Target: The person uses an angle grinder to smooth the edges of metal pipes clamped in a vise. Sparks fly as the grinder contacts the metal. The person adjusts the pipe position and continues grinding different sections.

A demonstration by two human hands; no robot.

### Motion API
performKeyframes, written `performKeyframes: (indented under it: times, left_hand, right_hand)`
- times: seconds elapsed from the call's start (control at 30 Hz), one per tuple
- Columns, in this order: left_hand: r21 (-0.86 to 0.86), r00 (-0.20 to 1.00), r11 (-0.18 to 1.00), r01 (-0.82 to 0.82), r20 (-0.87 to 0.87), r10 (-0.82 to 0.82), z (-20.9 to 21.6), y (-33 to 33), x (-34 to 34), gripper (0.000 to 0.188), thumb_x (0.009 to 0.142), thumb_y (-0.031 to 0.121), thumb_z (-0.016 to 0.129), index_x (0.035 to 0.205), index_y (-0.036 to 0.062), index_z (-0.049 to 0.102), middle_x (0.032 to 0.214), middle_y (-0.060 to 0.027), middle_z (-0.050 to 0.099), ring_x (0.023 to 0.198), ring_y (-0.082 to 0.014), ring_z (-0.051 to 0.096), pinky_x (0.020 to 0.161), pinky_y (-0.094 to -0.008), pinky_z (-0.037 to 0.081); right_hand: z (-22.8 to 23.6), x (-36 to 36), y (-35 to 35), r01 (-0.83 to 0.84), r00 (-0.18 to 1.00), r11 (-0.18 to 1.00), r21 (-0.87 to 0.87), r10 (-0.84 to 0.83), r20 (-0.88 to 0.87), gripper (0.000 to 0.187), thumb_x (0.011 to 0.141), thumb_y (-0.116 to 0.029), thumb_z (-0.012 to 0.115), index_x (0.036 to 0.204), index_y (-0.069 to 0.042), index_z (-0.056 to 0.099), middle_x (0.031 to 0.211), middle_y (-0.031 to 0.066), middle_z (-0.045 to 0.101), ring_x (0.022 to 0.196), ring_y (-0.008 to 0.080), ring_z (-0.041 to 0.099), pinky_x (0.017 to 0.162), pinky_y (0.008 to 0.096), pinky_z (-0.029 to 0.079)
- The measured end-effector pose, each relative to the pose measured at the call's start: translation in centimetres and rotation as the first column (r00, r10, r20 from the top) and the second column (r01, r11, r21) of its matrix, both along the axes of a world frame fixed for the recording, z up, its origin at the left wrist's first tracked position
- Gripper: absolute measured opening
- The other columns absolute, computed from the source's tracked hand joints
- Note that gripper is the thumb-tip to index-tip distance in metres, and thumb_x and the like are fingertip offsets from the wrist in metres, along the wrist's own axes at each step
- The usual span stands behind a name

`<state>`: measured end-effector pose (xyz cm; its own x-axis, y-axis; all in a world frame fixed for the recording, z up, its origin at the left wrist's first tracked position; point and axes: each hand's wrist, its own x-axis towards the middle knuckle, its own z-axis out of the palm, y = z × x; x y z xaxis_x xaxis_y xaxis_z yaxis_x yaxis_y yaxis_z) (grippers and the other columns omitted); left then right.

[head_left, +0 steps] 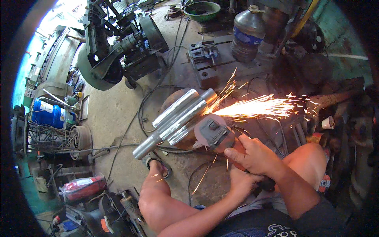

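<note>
Both my hands grip an angle grinder [215, 133]. My right hand [252, 155] wraps the front of its body, just behind the grey guard. My left hand [241, 182] holds the rear of the tool below it. The disc touches a bundle of shiny metal tubes [177, 114] lying slanted on a round stand. A fan of bright orange sparks [256, 106] shoots to the right from the contact point. My left foot in a sandal [157, 162] rests by the lower tube end.
Black cables [134, 130] snake over the dirty concrete floor. A large machine [118, 51] stands at the upper left, a vise [205, 53] and big plastic bottle [246, 35] behind the tubes. A red cylinder [83, 187] lies lower left. Clutter lines the right side.
</note>
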<state>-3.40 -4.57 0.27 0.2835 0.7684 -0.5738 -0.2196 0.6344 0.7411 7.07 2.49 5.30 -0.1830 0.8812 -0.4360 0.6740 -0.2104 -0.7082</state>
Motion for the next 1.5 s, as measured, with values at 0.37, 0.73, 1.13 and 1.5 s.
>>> performKeyframes:
  times: [0.37,0.73,1.13,1.5]
  left_hand:
    - [-0.038,0.998,0.999,-0.038,-0.051,0.036,0.3,0.6,2.1,0.057,0.060,0.008,0.090,0.110,0.0019,0.064,0.093,-0.0052,0.072,0.078,-0.0190,0.071,0.065,-0.0358,0.058]
    - [-0.084,0.992,0.988,-0.126,-0.013,0.125,2.7,-0.1,-1.6,0.063,0.057,0.003,0.090,0.112,-0.0022,0.061,0.099,-0.0097,0.073,0.091,-0.0225,0.073,0.081,-0.0347,0.059]
    - [-0.105,0.992,0.987,-0.120,0.011,0.122,2.0,-2.8,-5.9,0.046,0.062,0.006,0.092,0.102,-0.0037,0.071,0.102,-0.0099,0.076,0.096,-0.0220,0.073,0.085,-0.0371,0.059]
    - [-0.143,0.992,0.982,-0.125,-0.031,0.122,2.6,-2.8,-6.2,0.039,0.064,0.009,0.090,0.096,-0.0045,0.073,0.097,-0.0111,0.077,0.088,-0.0217,0.073,0.079,-0.0364,0.059]
  right_hand:
    - [0.1,1.9,0.3,0.112,0.993,0.991,-0.075,-0.114,-0.016,0.071,0.096,-0.062,0.063,0.115,0.006,0.061,0.104,0.0303,0.072,0.102,0.0434,0.072,0.087,0.0490,0.055]
    - [1.3,-2.4,0.1,-0.047,0.998,0.992,-0.115,0.052,0.041,0.066,0.097,-0.061,0.063,0.108,0.004,0.060,0.101,0.0294,0.071,0.096,0.0414,0.073,0.084,0.0483,0.055]
    - [1.6,-7.7,-0.7,-0.187,0.981,0.977,-0.100,0.191,0.035,0.067,0.098,-0.062,0.061,0.102,0.004,0.058,0.096,0.0291,0.070,0.092,0.0409,0.071,0.081,0.0490,0.054]
    - [1.4,-8.0,-0.7,-0.194,0.978,0.972,-0.130,0.202,0.050,0.058,0.100,-0.056,0.062,0.097,0.002,0.056,0.089,0.0230,0.068,0.084,0.0280,0.068,0.076,0.0447,0.053]
